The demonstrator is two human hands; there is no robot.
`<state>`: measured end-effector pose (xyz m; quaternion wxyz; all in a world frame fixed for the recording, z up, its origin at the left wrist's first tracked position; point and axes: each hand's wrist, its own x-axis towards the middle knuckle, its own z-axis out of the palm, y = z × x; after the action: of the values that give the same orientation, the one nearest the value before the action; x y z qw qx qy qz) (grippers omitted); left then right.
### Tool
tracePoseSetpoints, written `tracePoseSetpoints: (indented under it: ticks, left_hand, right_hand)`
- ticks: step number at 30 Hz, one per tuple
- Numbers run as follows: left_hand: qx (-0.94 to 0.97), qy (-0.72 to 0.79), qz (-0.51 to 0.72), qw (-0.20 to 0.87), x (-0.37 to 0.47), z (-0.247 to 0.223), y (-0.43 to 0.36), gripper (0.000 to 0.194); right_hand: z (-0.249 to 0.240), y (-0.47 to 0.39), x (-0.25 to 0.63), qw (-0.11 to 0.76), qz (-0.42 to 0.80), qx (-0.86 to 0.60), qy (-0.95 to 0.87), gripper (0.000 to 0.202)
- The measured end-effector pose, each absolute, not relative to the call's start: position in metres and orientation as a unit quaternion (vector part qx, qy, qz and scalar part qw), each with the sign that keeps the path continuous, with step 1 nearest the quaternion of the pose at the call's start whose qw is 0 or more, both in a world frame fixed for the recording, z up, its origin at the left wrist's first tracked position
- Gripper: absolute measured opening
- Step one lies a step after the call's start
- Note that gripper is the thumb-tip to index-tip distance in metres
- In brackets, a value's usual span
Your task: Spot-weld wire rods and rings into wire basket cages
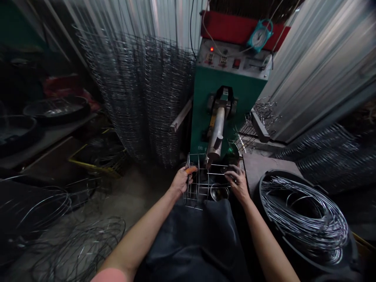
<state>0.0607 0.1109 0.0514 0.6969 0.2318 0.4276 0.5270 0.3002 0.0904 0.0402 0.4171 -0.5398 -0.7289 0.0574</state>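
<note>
Wire frame [198, 184] | left fingers [191, 170]: gripping | right fingers [230, 173]: part-open, touching

The wire frame [198, 184] lies between your left fingers [186, 179] and your right fingers [231, 175], with the bowl [219, 192] below it and the machine [202, 90] beyond, its metal arm [217, 127] reaching out toward them. Beyond and left of your left fingers stand the wire stacks [129, 90], with loose wire [85, 246] on the floor nearer you. Right of your right fingers is the board [263, 168], then, nearer you, the tub [293, 243] with the wire coil [326, 227] in it
</note>
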Motion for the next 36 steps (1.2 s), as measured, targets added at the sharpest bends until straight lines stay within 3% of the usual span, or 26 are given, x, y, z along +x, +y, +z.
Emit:
tracePoseSetpoints:
  ticks: [29,36]
  left_hand:
    - [0.235,0.43,0.512,0.705,0.061,0.054,0.141,0.027]
    - [0.271,0.427,0.514,0.692,0.043,0.058,0.107,0.029]
  right_hand:
    - [0.038,0.118,0.305,0.389,0.111,-0.556,-0.726,0.019]
    - [0.051,0.076,0.289,0.404,0.153,-0.543,-0.72,0.018]
